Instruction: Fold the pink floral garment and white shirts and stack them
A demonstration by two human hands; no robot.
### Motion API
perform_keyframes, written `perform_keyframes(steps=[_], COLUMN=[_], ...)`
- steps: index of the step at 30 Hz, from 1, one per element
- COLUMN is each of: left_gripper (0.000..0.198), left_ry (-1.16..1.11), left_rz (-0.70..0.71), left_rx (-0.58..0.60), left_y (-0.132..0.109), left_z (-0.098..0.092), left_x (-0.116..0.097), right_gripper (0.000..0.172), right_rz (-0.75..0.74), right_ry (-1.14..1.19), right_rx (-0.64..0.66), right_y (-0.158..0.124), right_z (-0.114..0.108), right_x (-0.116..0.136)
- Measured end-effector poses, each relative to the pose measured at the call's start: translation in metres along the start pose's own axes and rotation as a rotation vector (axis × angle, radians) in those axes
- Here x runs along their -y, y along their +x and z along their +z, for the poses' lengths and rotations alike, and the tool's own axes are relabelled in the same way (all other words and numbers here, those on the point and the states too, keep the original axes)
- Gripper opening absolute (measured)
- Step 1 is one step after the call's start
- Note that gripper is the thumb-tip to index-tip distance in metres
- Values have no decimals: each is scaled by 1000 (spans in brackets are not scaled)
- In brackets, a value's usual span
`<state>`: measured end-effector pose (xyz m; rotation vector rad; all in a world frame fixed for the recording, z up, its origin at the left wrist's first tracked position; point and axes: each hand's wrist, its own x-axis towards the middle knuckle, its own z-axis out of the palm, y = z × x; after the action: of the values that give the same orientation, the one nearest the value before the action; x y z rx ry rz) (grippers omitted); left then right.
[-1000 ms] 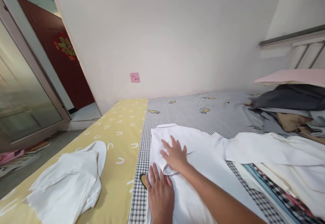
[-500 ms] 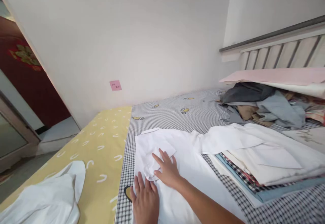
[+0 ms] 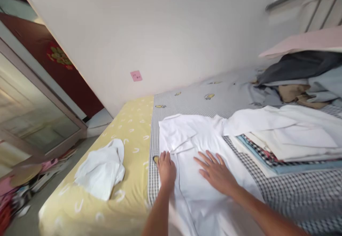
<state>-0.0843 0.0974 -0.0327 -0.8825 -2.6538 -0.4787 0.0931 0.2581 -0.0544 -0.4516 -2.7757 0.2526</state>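
A white shirt lies spread on the checked bedding, with one sleeve folded across its upper left part. My left hand rests on the shirt's left edge, just below the folded sleeve, its fingers stretched forward. Flat on the middle of the shirt lies my right hand, fingers spread. Neither hand grips the cloth. The other white sleeve reaches right, up against a stack of folded clothes.
A crumpled white cloth lies on the yellow sheet at the left. Dark and grey clothes are heaped at the back right under a pink board. A wall stands behind the bed.
My right hand has moved off the folded sleeve, down and right onto the shirt's body. My left hand stays at the left edge. The view has turned left and down.
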Motion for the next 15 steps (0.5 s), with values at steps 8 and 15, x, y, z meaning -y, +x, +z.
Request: perform_keyframes(steps=[8,15], left_gripper=[51,64], left_ry=[-19,-233], left_rz=[218,-433], left_rx=[120,209], left_y=[-105,-244], left_z=[-42,-45], left_x=[40,36], right_gripper=[52,44], right_rz=[45,195], right_ry=[-63,418], right_rx=[41,-67], right_y=[-5,-3], right_z=[-3,-13], right_x=[3,5])
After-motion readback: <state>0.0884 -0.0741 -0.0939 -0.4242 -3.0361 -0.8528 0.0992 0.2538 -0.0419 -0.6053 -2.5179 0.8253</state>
